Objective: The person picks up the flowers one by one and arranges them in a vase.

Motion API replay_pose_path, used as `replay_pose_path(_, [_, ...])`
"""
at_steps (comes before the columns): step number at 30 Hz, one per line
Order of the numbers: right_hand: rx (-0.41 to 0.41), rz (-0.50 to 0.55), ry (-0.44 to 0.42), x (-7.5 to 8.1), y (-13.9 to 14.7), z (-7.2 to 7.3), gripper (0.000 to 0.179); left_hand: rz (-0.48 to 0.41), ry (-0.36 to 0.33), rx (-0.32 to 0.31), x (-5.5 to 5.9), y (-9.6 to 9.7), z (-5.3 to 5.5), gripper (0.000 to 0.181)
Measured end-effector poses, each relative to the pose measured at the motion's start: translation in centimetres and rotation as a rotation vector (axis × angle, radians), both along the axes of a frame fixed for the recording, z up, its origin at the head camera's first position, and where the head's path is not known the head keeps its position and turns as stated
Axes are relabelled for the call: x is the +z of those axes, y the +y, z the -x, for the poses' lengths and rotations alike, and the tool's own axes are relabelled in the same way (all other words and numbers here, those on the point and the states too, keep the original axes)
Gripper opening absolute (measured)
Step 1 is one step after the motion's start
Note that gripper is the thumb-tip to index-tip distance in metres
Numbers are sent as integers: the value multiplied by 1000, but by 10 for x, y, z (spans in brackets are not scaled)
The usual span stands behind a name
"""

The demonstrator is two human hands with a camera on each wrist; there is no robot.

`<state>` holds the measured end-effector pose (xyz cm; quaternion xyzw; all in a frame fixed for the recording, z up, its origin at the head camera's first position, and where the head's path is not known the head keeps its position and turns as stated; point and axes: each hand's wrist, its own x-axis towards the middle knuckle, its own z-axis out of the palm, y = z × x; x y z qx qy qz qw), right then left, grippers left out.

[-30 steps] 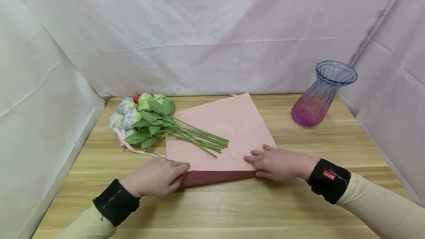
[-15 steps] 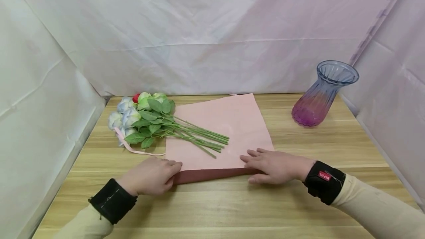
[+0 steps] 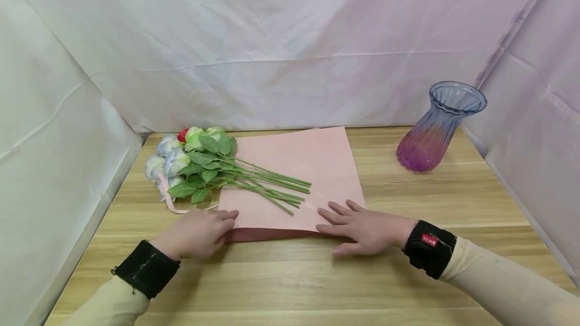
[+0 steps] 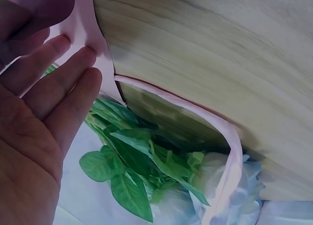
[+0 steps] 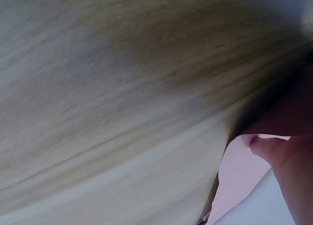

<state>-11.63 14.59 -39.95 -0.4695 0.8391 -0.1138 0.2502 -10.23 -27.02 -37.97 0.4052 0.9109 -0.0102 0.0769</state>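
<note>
In the lower centre of the head view, a pink paper bag (image 3: 335,165) is lying flat on the wood-grain table (image 3: 290,280), its near edge slightly raised over a darker pink fold. At lower right of centre, the right hand (image 3: 364,230) is resting on the near right corner, its fingers spreading straight; that spread is probably helping to flatten the paper. At lower left of centre, the left hand (image 3: 197,233) is touching the near left corner with nearly straight fingers, presumably steadying it; whether the thumb is pinching the fold cannot be told. Artificial roses (image 3: 210,162) are lying left of centre, their stems crossing the bag and likely weighing it down lightly. A pink ribbon handle (image 4: 205,115) is curling around the blooms, while a blue-to-purple ribbed glass vase (image 3: 426,140) is standing apart at right.
</note>
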Motion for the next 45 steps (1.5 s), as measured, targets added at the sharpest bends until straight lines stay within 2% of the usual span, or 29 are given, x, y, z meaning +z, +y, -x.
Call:
replay_pose_path(6, [-19, 9, -46, -2, -5, 1, 66, -1, 3, 5, -2, -6, 1, 7])
replay_pose_path(10, [-56, 37, -136, 0, -4, 3, 57, -8, -13, 18, -2, -8, 1, 10])
replay_pose_path(15, [-89, 46, -238, 4, -2, 7, 50, -13, -67, 53, -4, -8, -1, 9])
replay_pose_path(16, [-91, 44, -243, 4, -1, 7, 50, -18, -74, 52, -4, -9, -2, 15])
replay_pose_path(22, [-22, 40, -158, 0, 1, 7, 48, -55, -93, 46, -6, -10, -4, 50])
replay_pose_path(30, [52, 27, -29, -5, 5, 6, 68, -66, -104, 67, -5, -12, -6, 40])
replay_pose_path(36, [59, 37, -3, -7, 5, 6, 72, -49, -102, 73, -5, -15, -4, 36])
replay_pose_path(39, [62, 46, 0, -7, 5, 7, 71, -40, -85, 78, -7, -19, -5, 24])
replay_pose_path(40, [64, 46, 3, -7, 5, 7, 71, -36, -78, 84, -7, -21, -5, 27])
replay_pose_path(45, [69, 51, 11, -9, 6, 7, 71, -31, -28, 105, -8, -29, -6, 71])
